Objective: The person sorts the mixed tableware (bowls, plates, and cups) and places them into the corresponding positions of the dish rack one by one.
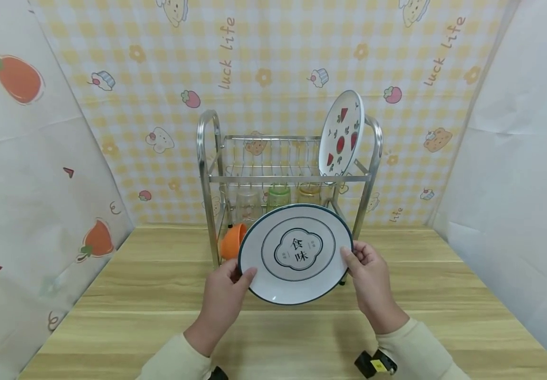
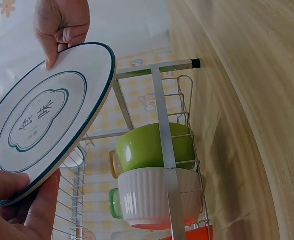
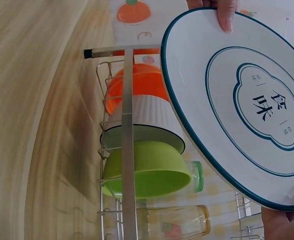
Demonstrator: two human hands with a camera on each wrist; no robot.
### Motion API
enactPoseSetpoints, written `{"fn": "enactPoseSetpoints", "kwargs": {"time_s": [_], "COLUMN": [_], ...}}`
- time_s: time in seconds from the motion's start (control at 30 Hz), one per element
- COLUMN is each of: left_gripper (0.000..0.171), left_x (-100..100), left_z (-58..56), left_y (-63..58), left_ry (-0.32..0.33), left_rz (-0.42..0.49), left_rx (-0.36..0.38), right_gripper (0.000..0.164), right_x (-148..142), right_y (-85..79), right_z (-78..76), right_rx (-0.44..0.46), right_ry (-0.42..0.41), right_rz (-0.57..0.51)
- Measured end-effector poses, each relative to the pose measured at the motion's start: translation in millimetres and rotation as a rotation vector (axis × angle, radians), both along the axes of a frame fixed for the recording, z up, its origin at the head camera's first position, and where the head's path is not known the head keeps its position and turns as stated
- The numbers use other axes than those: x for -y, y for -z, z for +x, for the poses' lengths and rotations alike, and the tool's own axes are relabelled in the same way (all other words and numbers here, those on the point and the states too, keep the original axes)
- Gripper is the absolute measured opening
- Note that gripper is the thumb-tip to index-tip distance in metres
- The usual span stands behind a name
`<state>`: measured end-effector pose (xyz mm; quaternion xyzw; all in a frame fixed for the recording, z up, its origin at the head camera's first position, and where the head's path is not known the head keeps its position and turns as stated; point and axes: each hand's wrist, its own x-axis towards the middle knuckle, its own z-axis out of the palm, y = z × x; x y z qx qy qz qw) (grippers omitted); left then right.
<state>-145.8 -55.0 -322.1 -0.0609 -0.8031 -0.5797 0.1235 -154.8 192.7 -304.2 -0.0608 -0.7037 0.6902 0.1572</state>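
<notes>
A white plate [image 1: 273, 285] with a dark green rim and printed characters is held tilted in front of a metal dish rack [image 1: 292, 179]. My left hand [image 1: 226, 290] pinches its left edge, thumb on the face. The right hand [image 1: 368, 279] grips the opposite edge the same way. On the rack's upper tier a second plate [image 1: 342, 134] with red fruit prints stands on edge at the right end. The lower tier holds an orange bowl [image 3: 136, 90], a white ribbed bowl [image 3: 144, 117] and a green bowl [image 3: 147, 165], partly hidden behind the held plate in the head view.
Behind the bowls stand a clear glass [image 1: 248, 203], a green glass [image 1: 279, 195] and an amber glass [image 1: 309, 193]. The rack sits on a wooden table [image 1: 159, 295] before a yellow checked backdrop [image 1: 264, 47], with white side walls left and right.
</notes>
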Motion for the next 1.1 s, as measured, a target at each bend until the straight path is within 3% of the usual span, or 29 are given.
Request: {"fn": "enactPoseSetpoints", "kwargs": {"time_s": [0.53,0.67,0.9,1.1], "left_gripper": [0.013,0.013,0.015,0.017], "left_x": [1.5,2.2,3.0,3.1], "left_z": [-2.7,-3.6,-5.4,-5.8], "left_y": [-2.8,-3.7,-7.5,-12.0], "left_ry": [-0.053,-0.055,-0.057,-0.065], "left_rz": [0.07,0.08,0.104,0.159], "left_rx": [0.058,0.065,0.091,0.124], "right_gripper": [0.02,0.018,0.034,0.04], "right_x": [-5.0,-6.2,-6.7,-2.6], "right_y": [-1.1,-0.3,-0.4,-1.7], "right_z": [-4.8,-6.5,-6.9,-6.8], "right_rx": [-0.03,-0.044,-0.059,-0.033], "right_ry": [-0.092,-0.152,-0.289,-0.315], "right_rz": [-0.015,-0.011,0.012,0.024]}}
